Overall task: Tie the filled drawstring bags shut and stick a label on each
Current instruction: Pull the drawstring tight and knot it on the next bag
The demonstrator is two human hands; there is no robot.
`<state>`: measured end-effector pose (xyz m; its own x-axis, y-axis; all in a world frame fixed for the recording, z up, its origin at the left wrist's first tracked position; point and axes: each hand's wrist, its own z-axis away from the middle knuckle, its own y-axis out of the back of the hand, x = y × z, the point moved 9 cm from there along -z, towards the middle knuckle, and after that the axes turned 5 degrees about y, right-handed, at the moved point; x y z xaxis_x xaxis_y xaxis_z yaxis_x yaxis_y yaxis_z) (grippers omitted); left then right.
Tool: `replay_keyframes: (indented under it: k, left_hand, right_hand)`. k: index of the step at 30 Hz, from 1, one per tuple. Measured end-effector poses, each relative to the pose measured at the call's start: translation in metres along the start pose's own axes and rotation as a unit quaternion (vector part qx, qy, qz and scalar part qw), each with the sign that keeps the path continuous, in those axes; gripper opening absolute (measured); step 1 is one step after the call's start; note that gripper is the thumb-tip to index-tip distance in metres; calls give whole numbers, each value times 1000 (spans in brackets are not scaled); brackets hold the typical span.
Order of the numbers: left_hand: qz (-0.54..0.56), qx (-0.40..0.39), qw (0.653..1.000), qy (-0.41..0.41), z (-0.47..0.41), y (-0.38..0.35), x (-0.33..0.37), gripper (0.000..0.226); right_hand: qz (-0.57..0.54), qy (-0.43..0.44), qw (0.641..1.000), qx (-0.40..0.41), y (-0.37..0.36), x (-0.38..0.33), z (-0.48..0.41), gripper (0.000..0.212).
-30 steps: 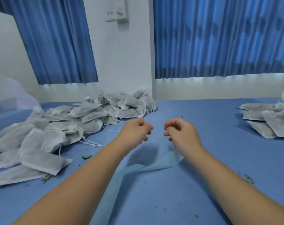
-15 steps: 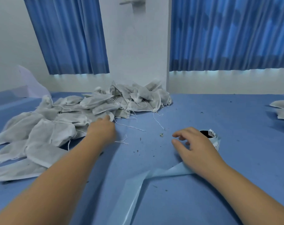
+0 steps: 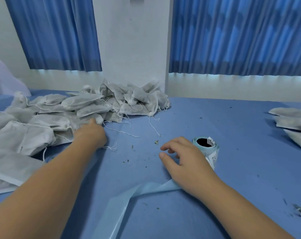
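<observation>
The left hand (image 3: 92, 133) is touching the heap of white drawstring bags (image 3: 48, 123) lying at the left of the blue surface (image 3: 232, 169), its grip impossible to tell, while the right hand (image 3: 185, 159), fingers loosely apart and holding nothing, is sitting just beside the upright label roll (image 3: 210, 153).

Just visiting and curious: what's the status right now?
Left hand at bag pile, grip unclear. Right hand open beside label roll. Backing strip under wrist.
</observation>
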<state>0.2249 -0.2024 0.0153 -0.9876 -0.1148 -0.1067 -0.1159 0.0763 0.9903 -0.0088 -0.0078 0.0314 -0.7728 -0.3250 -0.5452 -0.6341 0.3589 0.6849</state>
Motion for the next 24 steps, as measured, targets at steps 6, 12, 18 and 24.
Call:
replay_keyframes:
  k: [6, 12, 18, 24]
  left_hand:
    - [76, 39, 996, -28, 0, 13, 5, 29]
    - [258, 106, 954, -108, 22, 61, 18, 21]
    - [436, 91, 885, -139, 78, 115, 48, 33]
    - [569, 42, 795, -207, 153, 151, 104, 33]
  right_hand:
    - [-2, 0, 1000, 4, -1, 1, -2, 17]
    - [-16, 8, 1000, 18, 2, -2, -3, 16]
    - [-74, 16, 994, 79, 29, -8, 0, 21]
    - [-191, -27, 963, 190, 84, 5, 12, 24]
